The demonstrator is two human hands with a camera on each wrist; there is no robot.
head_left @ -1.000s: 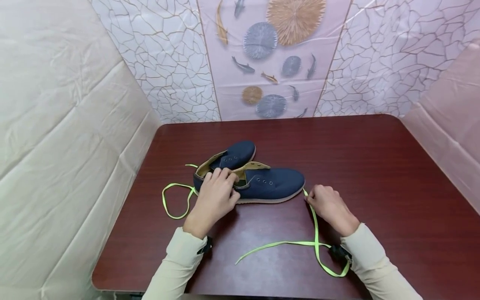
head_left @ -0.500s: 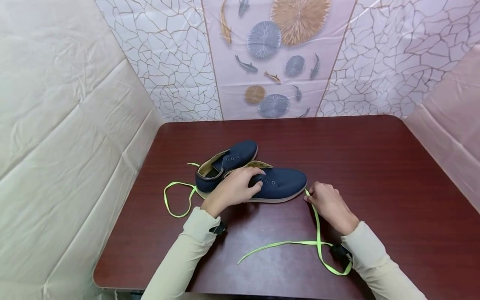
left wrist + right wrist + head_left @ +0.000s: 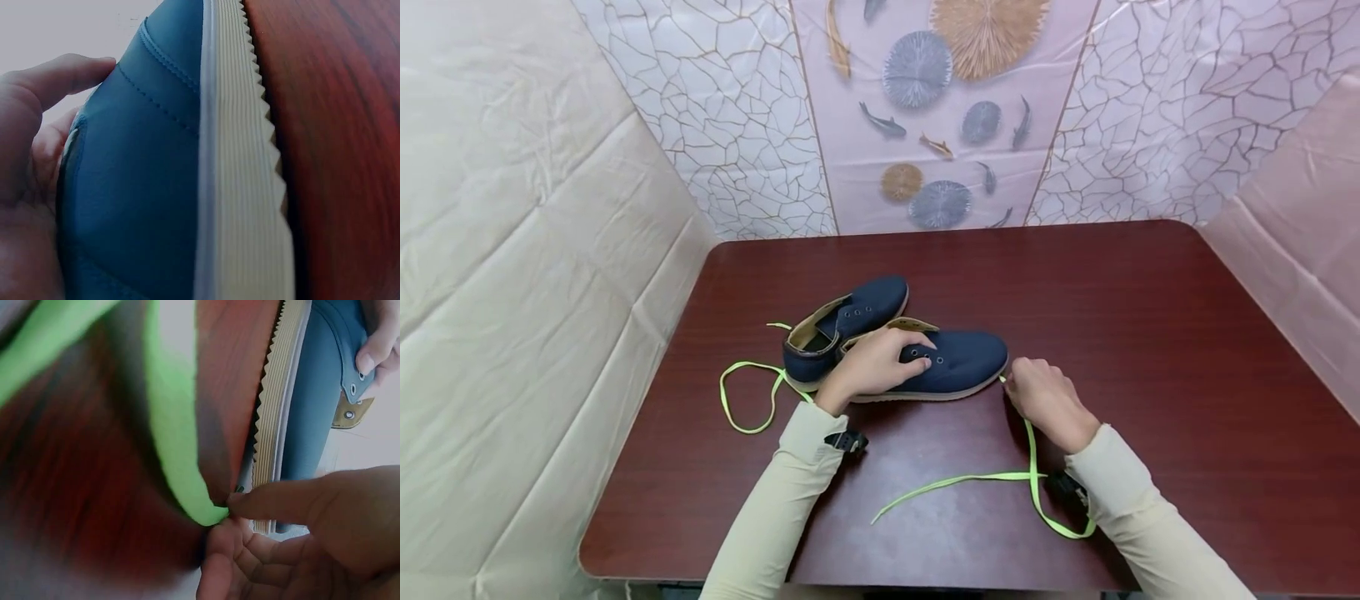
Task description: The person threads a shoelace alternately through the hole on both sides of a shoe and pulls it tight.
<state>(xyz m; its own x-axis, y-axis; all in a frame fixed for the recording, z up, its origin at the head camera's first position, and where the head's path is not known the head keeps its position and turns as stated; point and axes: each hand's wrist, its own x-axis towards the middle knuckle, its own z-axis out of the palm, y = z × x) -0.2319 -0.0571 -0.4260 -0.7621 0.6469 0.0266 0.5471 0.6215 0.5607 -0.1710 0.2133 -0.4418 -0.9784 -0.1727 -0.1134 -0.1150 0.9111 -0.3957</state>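
Two navy shoes with tan linings lie on the table. My left hand (image 3: 880, 364) reaches over the nearer shoe (image 3: 973, 357) and holds it around the eyelets. In the left wrist view, the thumb is at the upper edge of this shoe (image 3: 137, 181), above its ribbed sole. Just past the toe, my right hand (image 3: 1047, 398) pinches a neon-green shoelace (image 3: 172, 419) between thumb and fingers. The lace's loose length crosses itself on the table towards the front. Behind stands the farther shoe (image 3: 874, 307), its bare eyelets showing.
Another green lace (image 3: 747, 431) loops on the table (image 3: 1112, 308) left of the shoes, partly hidden by them. A patterned cloth (image 3: 1000, 192) hangs behind the far table edge, and a pale quilted sheet (image 3: 542, 275) borders the left side.
My left hand has moved right from the nearer shoe's heel opening to its eyelets. My right hand has edged towards the toe, covering more of the lace.
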